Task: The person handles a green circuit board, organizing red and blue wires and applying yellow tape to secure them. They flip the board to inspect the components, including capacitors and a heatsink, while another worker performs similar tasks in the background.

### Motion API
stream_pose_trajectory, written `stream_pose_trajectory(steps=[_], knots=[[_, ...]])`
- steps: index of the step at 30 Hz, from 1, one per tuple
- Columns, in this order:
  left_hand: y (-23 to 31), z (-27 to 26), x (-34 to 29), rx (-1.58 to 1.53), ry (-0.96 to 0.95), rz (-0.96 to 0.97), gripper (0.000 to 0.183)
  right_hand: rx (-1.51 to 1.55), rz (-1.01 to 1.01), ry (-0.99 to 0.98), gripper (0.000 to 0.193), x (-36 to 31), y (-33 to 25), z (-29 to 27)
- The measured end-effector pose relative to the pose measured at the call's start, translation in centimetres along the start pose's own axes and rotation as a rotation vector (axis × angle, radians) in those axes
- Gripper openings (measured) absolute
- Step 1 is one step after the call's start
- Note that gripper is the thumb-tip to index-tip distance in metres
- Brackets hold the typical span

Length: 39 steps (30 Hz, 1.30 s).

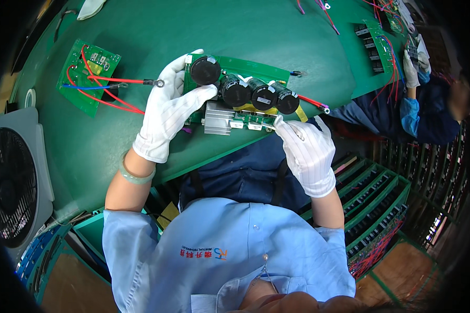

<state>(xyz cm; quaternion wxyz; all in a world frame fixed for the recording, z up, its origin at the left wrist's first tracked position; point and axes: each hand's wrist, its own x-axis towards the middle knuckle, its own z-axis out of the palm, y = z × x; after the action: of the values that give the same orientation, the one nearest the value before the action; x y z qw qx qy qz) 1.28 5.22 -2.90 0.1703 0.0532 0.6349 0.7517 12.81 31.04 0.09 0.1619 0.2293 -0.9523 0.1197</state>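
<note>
My left hand (167, 112), in a white striped glove, is closed on the left end of a green circuit board (256, 68). The thumb lies beside a round black capacitor (205, 70), and the board is tilted at the table's near edge. Three more black capacitors (263, 96) stand in a row along it. Below them sit a finned silver heat sink (218, 119) and small white parts (255, 125). My right hand (305, 148), gloved too, has its fingers pinched at the board's lower right edge. A thin, pale tip shows at those fingertips; what it belongs to is hidden.
Another circuit board (91, 75) with red and blue leads lies on the green table (297, 39) at left. A grey fan (18, 177) stands at the left edge. Racks of boards (373, 193) fill the lower right. Further right, a co-worker's gloved hand (411, 70) is near another board.
</note>
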Motion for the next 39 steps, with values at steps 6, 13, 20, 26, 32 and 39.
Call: stream_pose_trajectory(steps=[6,13,20,26,32,39], knots=[[0.06,0.0,0.12,0.005,-0.001,-0.029,0.066,-0.032,0.002,0.009,0.046,-0.21,0.07,0.02],[0.17,0.14,0.03,0.009,-0.003,-0.002,0.066,-0.028,0.018,-0.002,0.043,-0.16,-0.06,0.07],[-0.05,0.01,0.13,0.012,-0.009,0.003,0.066,-0.032,0.007,0.006,0.041,0.07,-0.28,0.01],[0.21,0.03,0.06,0.015,0.002,-0.037,0.067,-0.038,-0.003,0.008,0.041,0.17,-0.33,0.2],[0.37,0.23,0.12,-0.006,-0.005,-0.038,0.067,-0.047,0.018,-0.001,0.042,0.16,-0.19,0.02],[0.67,0.21,0.02,0.013,-0.006,-0.064,0.068,-0.015,-0.016,-0.056,0.043,0.36,0.27,-0.66]])
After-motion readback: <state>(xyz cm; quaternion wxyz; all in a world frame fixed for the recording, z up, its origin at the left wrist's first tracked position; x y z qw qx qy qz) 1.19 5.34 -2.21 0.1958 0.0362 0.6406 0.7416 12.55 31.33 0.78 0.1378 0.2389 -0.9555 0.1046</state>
